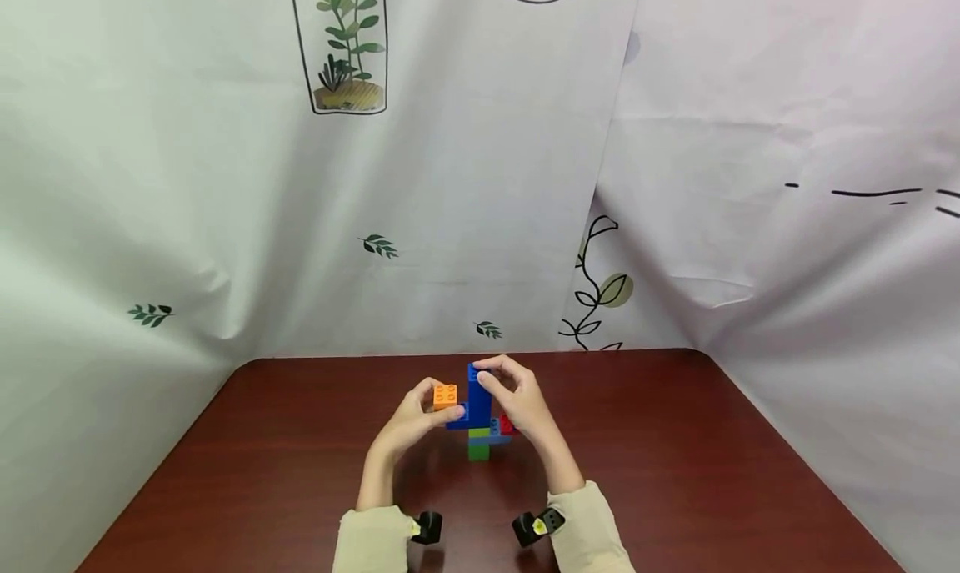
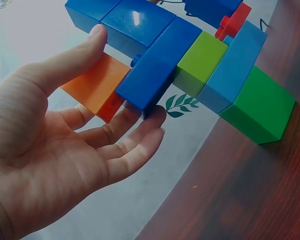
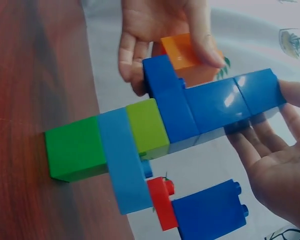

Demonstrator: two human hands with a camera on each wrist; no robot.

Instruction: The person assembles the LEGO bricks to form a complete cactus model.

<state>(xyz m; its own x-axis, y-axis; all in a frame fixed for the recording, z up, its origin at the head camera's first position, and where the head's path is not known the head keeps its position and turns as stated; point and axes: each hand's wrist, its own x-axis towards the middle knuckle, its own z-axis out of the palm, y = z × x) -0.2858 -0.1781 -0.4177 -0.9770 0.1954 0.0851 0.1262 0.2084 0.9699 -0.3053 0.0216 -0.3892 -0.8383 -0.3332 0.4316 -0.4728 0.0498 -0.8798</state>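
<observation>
A tower of toy building bricks stands on the table: a green brick (image 3: 75, 147) at the bottom, then a light blue one (image 3: 122, 160), a lime one (image 3: 147, 127) and a crosswise dark blue one (image 3: 170, 100). Two more dark blue bricks (image 3: 215, 107) are stacked above. My left hand (image 1: 408, 423) pinches an orange brick (image 2: 97, 87) beside the crosswise brick, thumb in front and fingers behind. With thumb and fingers, my right hand (image 1: 527, 402) grips the topmost blue brick (image 3: 262, 92). A red brick (image 3: 162, 202) and another blue brick (image 3: 210, 212) sit on the light blue brick's overhang.
The dark red-brown table (image 1: 285, 456) reaches back to a pale printed cloth (image 1: 465, 181) hanging behind and at the sides. Black wrist devices (image 1: 427, 528) are worn by the light sleeves (image 1: 372, 540).
</observation>
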